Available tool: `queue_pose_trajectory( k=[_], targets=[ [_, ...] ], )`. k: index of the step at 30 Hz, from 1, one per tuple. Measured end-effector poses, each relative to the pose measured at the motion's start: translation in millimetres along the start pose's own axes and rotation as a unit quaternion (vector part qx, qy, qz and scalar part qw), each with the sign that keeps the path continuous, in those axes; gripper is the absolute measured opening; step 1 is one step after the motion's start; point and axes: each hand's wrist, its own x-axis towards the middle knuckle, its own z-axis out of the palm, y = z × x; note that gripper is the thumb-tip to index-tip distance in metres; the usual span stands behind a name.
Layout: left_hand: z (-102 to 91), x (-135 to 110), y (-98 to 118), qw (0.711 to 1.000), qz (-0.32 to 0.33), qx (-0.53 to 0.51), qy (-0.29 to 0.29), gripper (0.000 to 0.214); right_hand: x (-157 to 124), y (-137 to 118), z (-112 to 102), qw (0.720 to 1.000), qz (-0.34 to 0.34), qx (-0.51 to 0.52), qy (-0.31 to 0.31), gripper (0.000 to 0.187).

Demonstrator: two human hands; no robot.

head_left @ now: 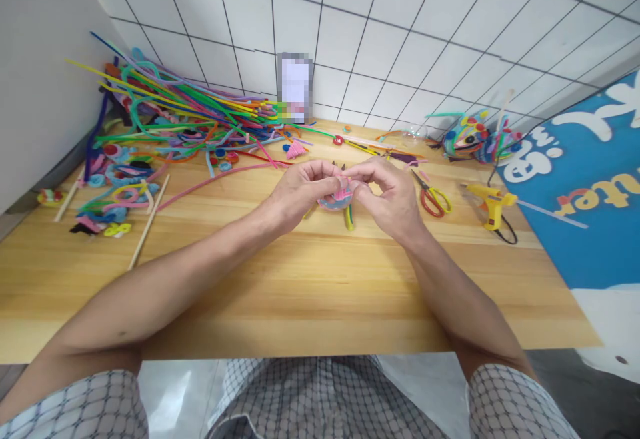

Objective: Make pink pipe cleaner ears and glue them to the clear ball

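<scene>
Between my fingers, over the middle of the table, is a small rounded craft piece (336, 203) in pink and pale blue, apparently coiled pipe cleaners. My left hand (310, 189) pinches it from the left. From the right, my right hand (383, 192) closes thumb and forefinger on its upper edge. The fingers cover much of the piece. Just below lies a tool with yellow-green handles (349, 217), partly hidden by my hands. Beyond my left hand sits a pink wound pipe-cleaner piece (298, 149).
A heap of colourful pipe cleaners (200, 109) spreads over the back left. Scissors (434, 200) and a yellow glue gun (493, 205) lie to the right, before decorated round crafts (467, 135). A phone (295, 89) leans on the tiled wall; a wooden stick (149, 225) lies left.
</scene>
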Motion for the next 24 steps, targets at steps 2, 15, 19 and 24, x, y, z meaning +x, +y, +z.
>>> queue_pose_trajectory(
  k=[2, 15, 19, 24],
  targets=[
    [-0.2, 0, 0, 1.000, -0.005, -0.003, -0.003, 0.024, 0, 0, 0, 1.000, -0.017, -0.013, 0.001, 0.018],
    [2.5, 2, -7, 0.997, 0.053, -0.045, 0.026, 0.030, -2, -1, 7, 0.976, 0.178, 0.126, 0.004, 0.028],
    [3.7, 2, -9, 0.996, 0.049, -0.070, 0.024, 0.029, -6, 2, 16, 0.969, 0.206, 0.134, -0.011, 0.029],
    [2.8, 2, -4, 0.995, 0.015, -0.094, -0.001, 0.020, -8, 1, 16, 0.977, 0.193, 0.091, 0.011, 0.023]
  ],
)
